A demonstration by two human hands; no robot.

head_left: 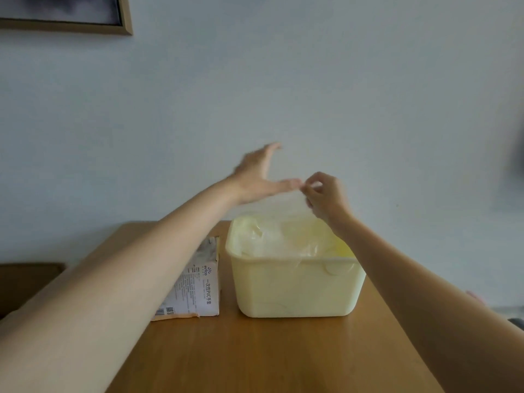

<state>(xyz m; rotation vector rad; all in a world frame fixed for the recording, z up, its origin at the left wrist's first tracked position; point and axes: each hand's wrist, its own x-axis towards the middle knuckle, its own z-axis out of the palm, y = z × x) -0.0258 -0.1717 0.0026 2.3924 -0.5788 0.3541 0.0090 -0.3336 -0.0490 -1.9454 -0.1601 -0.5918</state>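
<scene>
A pale yellow plastic bin stands on the wooden table, lined with a thin clear plastic bag. Both of my hands are raised above the bin. My right hand pinches the top edge of a clear film that rises from the bin. My left hand is spread with straight fingers, its fingertips meeting the right hand's pinch at the film's edge. The film itself is nearly see-through and blurred.
A white pack of disposable PVC gloves lies flat just left of the bin. A plain wall stands behind the table, with a picture frame at the top left. A dark wooden piece of furniture sits at the left.
</scene>
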